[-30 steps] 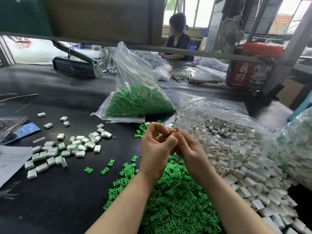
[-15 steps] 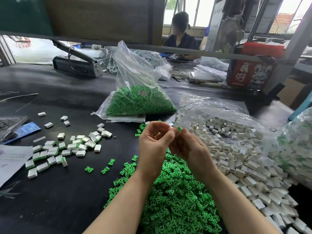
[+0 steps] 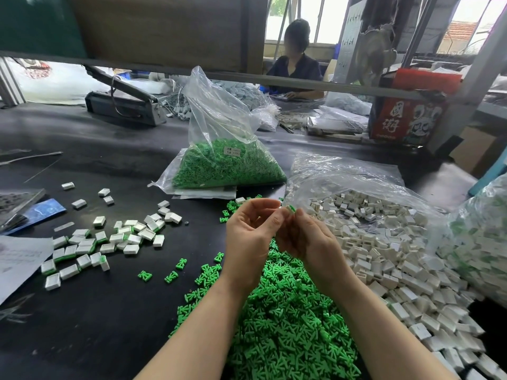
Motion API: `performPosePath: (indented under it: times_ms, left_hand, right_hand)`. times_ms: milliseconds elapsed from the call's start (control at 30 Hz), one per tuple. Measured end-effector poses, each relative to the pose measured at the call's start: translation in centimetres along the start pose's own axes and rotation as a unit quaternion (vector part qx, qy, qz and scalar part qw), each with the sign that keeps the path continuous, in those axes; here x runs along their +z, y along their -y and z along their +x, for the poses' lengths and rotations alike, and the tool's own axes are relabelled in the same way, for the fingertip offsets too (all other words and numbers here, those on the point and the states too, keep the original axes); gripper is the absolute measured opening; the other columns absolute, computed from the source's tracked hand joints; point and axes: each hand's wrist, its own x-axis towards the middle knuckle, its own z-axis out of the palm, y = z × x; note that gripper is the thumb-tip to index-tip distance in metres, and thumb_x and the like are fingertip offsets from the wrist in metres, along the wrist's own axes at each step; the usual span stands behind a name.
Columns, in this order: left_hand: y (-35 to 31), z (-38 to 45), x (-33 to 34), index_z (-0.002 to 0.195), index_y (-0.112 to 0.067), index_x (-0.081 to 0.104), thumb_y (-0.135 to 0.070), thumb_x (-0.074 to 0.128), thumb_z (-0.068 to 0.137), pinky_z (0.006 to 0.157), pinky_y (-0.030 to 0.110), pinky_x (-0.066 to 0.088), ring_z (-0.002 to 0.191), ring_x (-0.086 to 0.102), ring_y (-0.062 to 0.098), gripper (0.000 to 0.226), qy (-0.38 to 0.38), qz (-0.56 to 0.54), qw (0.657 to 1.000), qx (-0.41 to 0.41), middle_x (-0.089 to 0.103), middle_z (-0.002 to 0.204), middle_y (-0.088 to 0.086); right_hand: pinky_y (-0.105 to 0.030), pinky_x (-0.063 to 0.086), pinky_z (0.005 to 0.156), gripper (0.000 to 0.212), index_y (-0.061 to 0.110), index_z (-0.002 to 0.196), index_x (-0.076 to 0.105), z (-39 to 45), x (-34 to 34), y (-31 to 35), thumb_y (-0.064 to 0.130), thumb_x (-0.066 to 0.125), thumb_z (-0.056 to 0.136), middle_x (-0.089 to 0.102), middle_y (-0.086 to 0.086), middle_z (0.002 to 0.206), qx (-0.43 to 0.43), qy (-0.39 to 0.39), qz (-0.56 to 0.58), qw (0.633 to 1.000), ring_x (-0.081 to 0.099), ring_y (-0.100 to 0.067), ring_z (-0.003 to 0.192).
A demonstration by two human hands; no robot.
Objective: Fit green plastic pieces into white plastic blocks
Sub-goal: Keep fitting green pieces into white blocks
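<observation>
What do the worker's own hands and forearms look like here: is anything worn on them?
Both the left hand and right hand are bare, with no gloves, rings, watch or bracelet visible. The forearms are uncovered too; no sleeve shows in the frame.

On the table [image 3: 109, 325], a heap of loose pieces [image 3: 288, 325] lies nearest, under the two forearms. To its right spreads a pile of blocks [image 3: 384, 256], spilling from an open bag [image 3: 343, 174]. Left of the heap lie scattered fitted blocks [image 3: 109, 239]. Behind the heap stands a bag of pieces [image 3: 227, 160]; farther back left sits a sealing machine [image 3: 123, 105].
</observation>
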Motion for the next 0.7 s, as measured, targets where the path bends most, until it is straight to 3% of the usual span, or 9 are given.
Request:
performPosePath:
  times_ms: [100,167,233,333,400,467,533,700]
  left_hand:
    - [-0.3,0.7,-1.0,0.090,-0.015,0.072,-0.010,0.077,0.081,0.064,0.022,0.053,0.070,0.066,0.012,0.012,-0.012,0.073,0.997,-0.006,0.073,0.079,0.004]
    - [-0.7,1.6,-2.6,0.086,-0.016,0.074,-0.013,0.081,0.079,0.062,0.021,0.053,0.066,0.067,0.011,0.010,-0.064,0.147,0.987,-0.008,0.074,0.076,0.001]
    - [-1.1,2.5,-4.8,0.081,-0.018,0.074,-0.014,0.080,0.080,0.060,0.026,0.056,0.061,0.069,0.010,0.008,-0.140,0.252,0.958,-0.001,0.074,0.070,-0.003]
    - [-1.6,3.2,-7.9,0.077,-0.020,0.071,-0.013,0.076,0.083,0.071,0.036,0.061,0.060,0.070,0.008,0.011,-0.245,0.355,0.902,0.005,0.072,0.064,-0.003]
    - [-1.8,3.5,-9.5,0.085,-0.014,0.073,-0.012,0.071,0.086,0.079,0.038,0.058,0.072,0.071,0.019,0.003,-0.276,0.418,0.865,0.005,0.073,0.075,0.005]
    - [-1.9,3.5,-10.6,0.101,-0.006,0.074,-0.011,0.067,0.088,0.083,0.035,0.052,0.090,0.068,0.031,0.015,-0.284,0.506,0.814,-0.012,0.072,0.097,0.015]
    - [-2.0,3.3,-11.0,0.113,-0.002,0.069,-0.008,0.063,0.089,0.082,0.033,0.044,0.095,0.061,0.038,0.025,-0.280,0.561,0.777,-0.049,0.059,0.119,0.020]
    - [-2.2,3.1,-11.4,0.108,0.009,0.061,-0.010,0.058,0.091,0.092,0.043,0.043,0.101,0.056,0.044,0.026,-0.250,0.626,0.732,-0.101,0.040,0.135,0.023]
  right_hand:
    - [-0.018,0.040,0.053,0.038,0.010,0.080,0.061,0.2,-0.1,0.1,0.022,0.036,0.106,0.059,-0.002,0.064,-0.001,-0.005,-0.074,0.997,0.051,-0.008,0.056]
    - [-0.020,0.038,0.053,0.038,0.011,0.079,0.062,0.3,-0.2,0.3,0.019,0.037,0.106,0.058,-0.005,0.064,0.000,-0.010,-0.138,0.990,0.048,-0.010,0.056]
    - [-0.025,0.038,0.057,0.036,0.008,0.080,0.062,0.3,-0.6,0.3,0.019,0.039,0.105,0.057,-0.008,0.065,0.008,-0.014,-0.175,0.984,0.048,-0.014,0.058]
    - [-0.041,0.038,0.066,0.035,0.005,0.081,0.061,0.3,-0.9,0.2,0.019,0.041,0.105,0.058,-0.010,0.067,0.024,-0.016,-0.210,0.977,0.049,-0.024,0.065]
    - [-0.042,0.039,0.065,0.034,0.006,0.080,0.062,0.3,-1.0,0.2,0.020,0.042,0.104,0.059,-0.007,0.066,0.031,-0.009,-0.246,0.969,0.049,-0.022,0.064]
    - [-0.038,0.040,0.061,0.032,0.010,0.079,0.062,0.3,-1.2,0.2,0.021,0.045,0.103,0.060,-0.003,0.064,0.041,-0.001,-0.288,0.957,0.049,-0.017,0.058]
    - [-0.029,0.039,0.053,0.028,0.014,0.081,0.063,0.3,-1.4,0.1,0.024,0.048,0.102,0.061,-0.002,0.065,0.057,0.007,-0.333,0.941,0.046,-0.007,0.050]
    - [-0.014,0.036,0.043,0.017,0.021,0.087,0.062,0.5,-2.1,0.3,0.030,0.054,0.099,0.065,0.002,0.071,0.084,0.007,-0.409,0.908,0.044,0.003,0.041]
